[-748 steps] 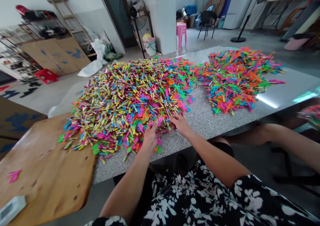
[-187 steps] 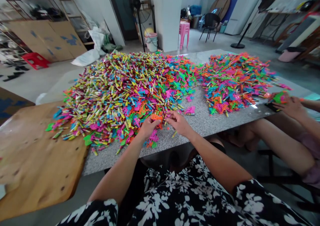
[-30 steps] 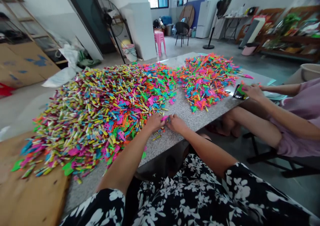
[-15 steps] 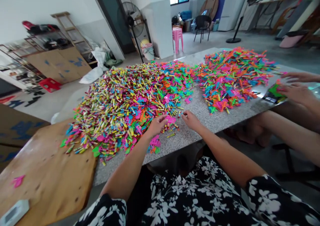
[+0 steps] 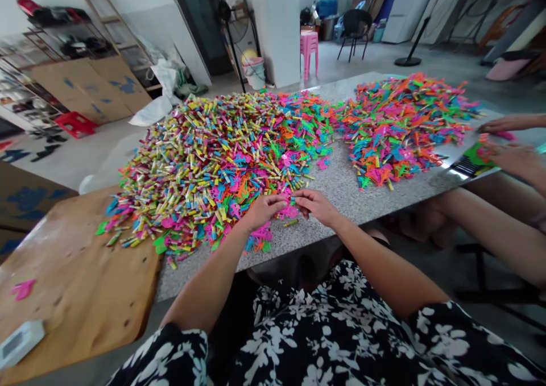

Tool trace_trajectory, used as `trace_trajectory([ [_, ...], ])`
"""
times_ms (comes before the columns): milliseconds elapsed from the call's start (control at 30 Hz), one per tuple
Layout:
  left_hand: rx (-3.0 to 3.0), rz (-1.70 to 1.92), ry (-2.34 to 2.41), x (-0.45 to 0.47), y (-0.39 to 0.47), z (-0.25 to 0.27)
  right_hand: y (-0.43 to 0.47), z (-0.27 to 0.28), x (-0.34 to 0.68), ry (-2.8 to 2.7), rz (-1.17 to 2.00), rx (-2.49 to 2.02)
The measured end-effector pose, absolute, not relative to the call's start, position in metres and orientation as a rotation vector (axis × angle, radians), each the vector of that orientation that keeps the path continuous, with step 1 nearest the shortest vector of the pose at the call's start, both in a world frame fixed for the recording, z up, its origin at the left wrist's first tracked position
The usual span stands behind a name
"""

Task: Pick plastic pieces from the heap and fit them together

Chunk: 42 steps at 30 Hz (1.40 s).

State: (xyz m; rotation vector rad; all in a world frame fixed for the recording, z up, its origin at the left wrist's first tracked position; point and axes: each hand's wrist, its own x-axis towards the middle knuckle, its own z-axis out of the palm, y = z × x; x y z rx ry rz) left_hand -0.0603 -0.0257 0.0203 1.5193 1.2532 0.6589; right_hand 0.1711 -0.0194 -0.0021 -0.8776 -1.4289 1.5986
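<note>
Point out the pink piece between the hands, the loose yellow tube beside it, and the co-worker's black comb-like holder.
Pink piece (image 5: 290, 210), head view, on its bare middle between both hands' fingertips.
Yellow tube (image 5: 290, 223), head view, mid-length, lying on the stone table.
Black holder (image 5: 463, 166), head view, on its ribbed black face.

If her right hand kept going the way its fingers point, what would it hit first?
Probably the pink plastic piece at its fingertips, then the left hand just beyond; the right hand points leftward toward them.
</note>
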Motion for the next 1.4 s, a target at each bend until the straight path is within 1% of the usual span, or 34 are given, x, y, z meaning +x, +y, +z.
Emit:
trace_trajectory([
  [133,1.610,0.643,1.266,-0.058,-0.025,0.026,-0.019,-0.003,0.174,-1.459,1.558,-0.906],
  [300,1.737,0.613,1.273,-0.052,-0.031,0.035,-0.017,-0.003,0.182,-1.624,1.509,-0.997],
  [433,1.731,0.599,1.285,-0.045,-0.033,0.029,-0.008,-0.002,0.193,-1.766,1.644,-1.015],
  [500,1.661,0.530,1.272,-0.042,-0.029,0.024,-0.001,-0.001,0.201,-1.823,1.755,-1.025],
  [567,1.598,0.450,1.302,-0.041,-0.023,0.019,0.010,-0.001,0.213,-1.844,1.857,-1.091],
  [600,1.598,0.436,1.348,-0.042,-0.020,0.018,0.016,-0.001,0.222,-1.820,1.855,-1.161],
  [633,1.624,0.443,1.408,-0.043,-0.018,0.016,0.023,-0.002,0.231,-1.749,1.797,-1.242],
  [700,1.738,0.453,1.506,-0.045,-0.016,0.012,0.037,-0.002,0.249,-1.446,1.542,-1.334],
  [767,1.869,0.373,1.513,-0.044,-0.020,0.006,0.048,-0.004,0.264,-1.064,1.277,-1.262],
  [800,1.922,0.318,1.512,-0.042,-0.022,0.003,0.052,-0.006,0.268,-0.923,1.194,-1.212],
  [867,2.026,0.266,1.594,-0.037,-0.027,-0.004,0.052,-0.012,0.266,-0.840,1.152,-1.211],
  [933,2.119,0.326,1.801,-0.030,-0.026,-0.009,0.043,-0.020,0.253,-1.029,1.191,-1.349],
  [1000,2.166,0.368,2.001,-0.025,-0.018,-0.013,0.030,-0.030,0.230,-1.426,1.164,-1.497],
  [1067,2.172,0.316,2.109,-0.021,-0.005,-0.016,0.017,-0.039,0.205,-1.862,1.005,-1.577],
  [1133,2.167,0.214,2.146,-0.017,0.009,-0.018,0.007,-0.046,0.181,-2.142,0.779,-1.645],
  [1200,2.171,0.150,2.164,-0.012,0.020,-0.019,0.002,-0.050,0.163,-2.249,0.622,-1.737],
  [1267,2.176,0.118,2.176,-0.007,0.027,-0.016,0.002,-0.052,0.154,-2.264,0.563,-1.792],
  [1333,2.180,0.080,2.170,-0.003,0.031,-0.013,0.006,-0.054,0.153,-2.229,0.609,-1.778],
  [1400,2.192,0.060,2.139,-0.002,0.034,-0.009,0.010,-0.056,0.159,-2.101,0.722,-1.729],
])
